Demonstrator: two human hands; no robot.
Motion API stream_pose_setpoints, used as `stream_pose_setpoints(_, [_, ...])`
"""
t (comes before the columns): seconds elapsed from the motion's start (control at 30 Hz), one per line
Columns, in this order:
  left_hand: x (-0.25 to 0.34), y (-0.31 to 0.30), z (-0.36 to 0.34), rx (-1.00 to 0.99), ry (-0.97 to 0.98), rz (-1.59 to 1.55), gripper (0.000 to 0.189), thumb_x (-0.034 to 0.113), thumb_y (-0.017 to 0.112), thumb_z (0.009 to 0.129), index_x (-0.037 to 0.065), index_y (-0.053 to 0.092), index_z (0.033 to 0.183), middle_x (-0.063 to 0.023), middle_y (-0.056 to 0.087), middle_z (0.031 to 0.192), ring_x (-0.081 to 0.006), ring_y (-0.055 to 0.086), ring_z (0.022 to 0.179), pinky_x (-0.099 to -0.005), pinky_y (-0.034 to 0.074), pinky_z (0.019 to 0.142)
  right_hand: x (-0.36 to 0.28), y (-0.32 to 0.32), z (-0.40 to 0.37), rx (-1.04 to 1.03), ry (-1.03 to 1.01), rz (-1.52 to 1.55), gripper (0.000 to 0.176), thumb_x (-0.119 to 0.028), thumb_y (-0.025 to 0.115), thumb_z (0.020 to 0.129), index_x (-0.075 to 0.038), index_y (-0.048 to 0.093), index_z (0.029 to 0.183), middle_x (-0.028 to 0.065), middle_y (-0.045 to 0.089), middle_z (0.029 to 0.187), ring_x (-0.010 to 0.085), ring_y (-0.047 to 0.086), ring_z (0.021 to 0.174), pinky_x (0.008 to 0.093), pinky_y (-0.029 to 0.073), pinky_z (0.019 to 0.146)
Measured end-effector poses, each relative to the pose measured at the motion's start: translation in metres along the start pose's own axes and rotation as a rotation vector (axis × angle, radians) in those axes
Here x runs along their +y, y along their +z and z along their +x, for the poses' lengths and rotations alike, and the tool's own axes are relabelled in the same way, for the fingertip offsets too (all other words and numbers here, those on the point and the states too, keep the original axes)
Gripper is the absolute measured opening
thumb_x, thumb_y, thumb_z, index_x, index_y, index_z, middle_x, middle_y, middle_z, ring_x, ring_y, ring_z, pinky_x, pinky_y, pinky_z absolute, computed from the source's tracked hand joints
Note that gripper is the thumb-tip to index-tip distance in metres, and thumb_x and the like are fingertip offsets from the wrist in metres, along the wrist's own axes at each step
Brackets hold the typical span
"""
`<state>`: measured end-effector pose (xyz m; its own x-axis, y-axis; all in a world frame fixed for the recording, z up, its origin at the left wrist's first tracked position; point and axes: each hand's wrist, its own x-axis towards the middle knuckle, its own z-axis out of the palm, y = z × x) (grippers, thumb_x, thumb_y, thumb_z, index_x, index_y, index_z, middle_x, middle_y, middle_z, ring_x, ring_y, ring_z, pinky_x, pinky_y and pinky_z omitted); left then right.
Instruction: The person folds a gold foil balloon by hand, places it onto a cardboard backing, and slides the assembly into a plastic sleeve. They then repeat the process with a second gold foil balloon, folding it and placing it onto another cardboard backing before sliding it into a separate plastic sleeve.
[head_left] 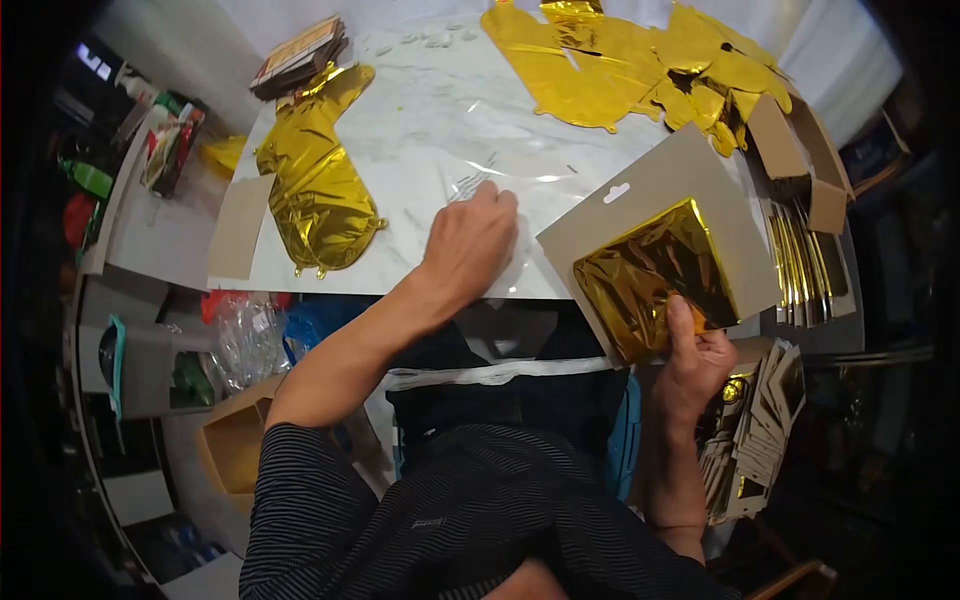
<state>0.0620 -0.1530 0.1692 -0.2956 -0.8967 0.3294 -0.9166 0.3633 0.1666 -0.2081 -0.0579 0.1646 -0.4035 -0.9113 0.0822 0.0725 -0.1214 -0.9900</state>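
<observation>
In my right hand [690, 370] is a grey backing card [648, 165] with a hang hole, tilted over the table's front edge. A folded gold foil balloon [650, 275] lies flat against that card, my thumb pressing on its lower part. My left hand [472, 240] is closed over the middle of the table, its fingertips pinching a clear plastic bag [530, 172] with small printed lines. To the left of it, a flat gold foil balloon [320, 200] rests on the tabletop.
The white marbled table [410, 110] carries more flat gold foil balloons [600, 70] at the back right. A stack of cards [300, 55] stands back left. Right of the table are an open cardboard box [805, 150] and several packed cards [800, 265]; more cards [755, 435] sit below.
</observation>
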Motion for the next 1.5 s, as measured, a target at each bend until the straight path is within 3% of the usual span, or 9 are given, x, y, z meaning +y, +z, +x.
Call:
stream_pose_setpoints(0.1, [0.006,0.009,0.007,0.081,-0.032,-0.087,0.008,0.007,0.067,0.087,-0.001,0.065,0.089,-0.023,0.068,0.088,-0.042,0.073,0.072,-0.0491,0.06,0.064,0.014,0.014,-0.003,0.01,-0.068,0.006,0.017,-0.01,0.076,0.101,0.005,0.077,0.108,0.0065,0.076,0.1,0.0076,0.067,0.083,0.0225,0.053,0.078])
stream_pose_setpoints(0.17, [0.009,0.012,0.012,0.094,-0.05,-0.113,0.008,0.007,0.067,0.087,-0.001,0.065,0.088,-0.023,0.069,0.087,-0.0416,0.073,0.072,-0.0488,0.061,0.064,0.014,0.014,-0.004,0.022,0.088,-0.248,0.021,-0.014,0.079,0.1,0.007,0.078,0.106,0.002,0.074,0.093,0.0044,0.062,0.081,0.0216,0.048,0.073])
stream_pose_setpoints(0.2, [0.01,0.012,0.014,0.091,-0.054,-0.129,0.008,0.006,0.067,0.087,-0.001,0.065,0.088,-0.023,0.07,0.085,-0.0413,0.074,0.073,-0.0485,0.061,0.064,0.015,0.022,-0.008,0.001,0.105,-0.153,0.023,-0.016,0.079,0.1,0.007,0.078,0.103,0.0016,0.073,0.091,0.004,0.06,0.079,0.0223,0.048,0.072])
stream_pose_setpoints(0.37, [0.011,0.015,0.024,0.116,-0.076,-0.188,0.011,0.011,0.067,0.09,0.001,0.062,0.087,-0.0221,0.068,0.081,-0.0436,0.07,0.072,-0.0531,0.057,0.065,0.029,0.022,-0.018,-0.083,0.208,-0.122,0.024,-0.014,0.077,0.1,0.008,0.074,0.109,0.0077,0.075,0.1,0.0105,0.067,0.082,0.0265,0.055,0.077])
stream_pose_setpoints(0.53, [0.018,0.015,0.029,0.169,0.099,-0.132,0.005,0.008,0.067,0.085,0.005,0.065,0.087,-0.0152,0.07,0.084,-0.0311,0.076,0.073,-0.0421,0.06,0.059,0.037,0.021,-0.016,-0.126,0.317,0.087,0.027,-0.01,0.072,0.103,0.011,0.07,0.12,0.0124,0.076,0.111,0.0142,0.072,0.09,0.0293,0.059,0.085])
stream_pose_setpoints(0.63, [0.021,0.02,0.026,0.184,0.171,-0.159,0.011,0.012,0.072,0.087,0.006,0.063,0.089,-0.012,0.065,0.084,-0.0316,0.072,0.076,-0.0439,0.057,0.058,0.036,0.023,-0.013,-0.15,0.357,0.141,0.028,-0.011,0.072,0.104,0.011,0.069,0.122,0.0132,0.076,0.113,0.0146,0.073,0.092,0.0298,0.059,0.086])
stream_pose_setpoints(0.97, [0.021,0.025,0.052,0.084,0.117,-0.079,0.006,0.007,0.069,0.085,0.005,0.064,0.089,-0.0144,0.069,0.086,-0.0315,0.076,0.074,-0.0424,0.059,0.059,0.041,0.018,-0.013,-0.189,0.392,0.07,0.03,-0.014,0.074,0.102,0.009,0.07,0.12,0.011,0.077,0.111,0.0138,0.073,0.089,0.0289,0.059,0.083])
stream_pose_setpoints(1.27, [0.028,0.028,0.089,0.201,0.2,-0.064,0.009,0.006,0.071,0.082,0.006,0.064,0.087,-0.0141,0.068,0.086,-0.0309,0.075,0.072,-0.0426,0.058,0.058,0.033,0.016,-0.003,-0.159,0.409,0.088,0.031,-0.013,0.074,0.102,0.011,0.07,0.12,0.0131,0.076,0.113,0.0153,0.074,0.092,0.0292,0.06,0.086])
stream_pose_setpoints(1.5, [0.047,0.026,0.082,0.317,0.315,-0.096,0.006,0.01,0.068,0.085,0.008,0.063,0.084,-0.0089,0.064,0.084,-0.0244,0.072,0.07,-0.0377,0.056,0.053,0.029,0.013,-0.001,-0.161,0.411,0.097,0.03,-0.012,0.074,0.102,0.011,0.07,0.121,0.0142,0.076,0.114,0.0156,0.074,0.092,0.0299,0.06,0.086])
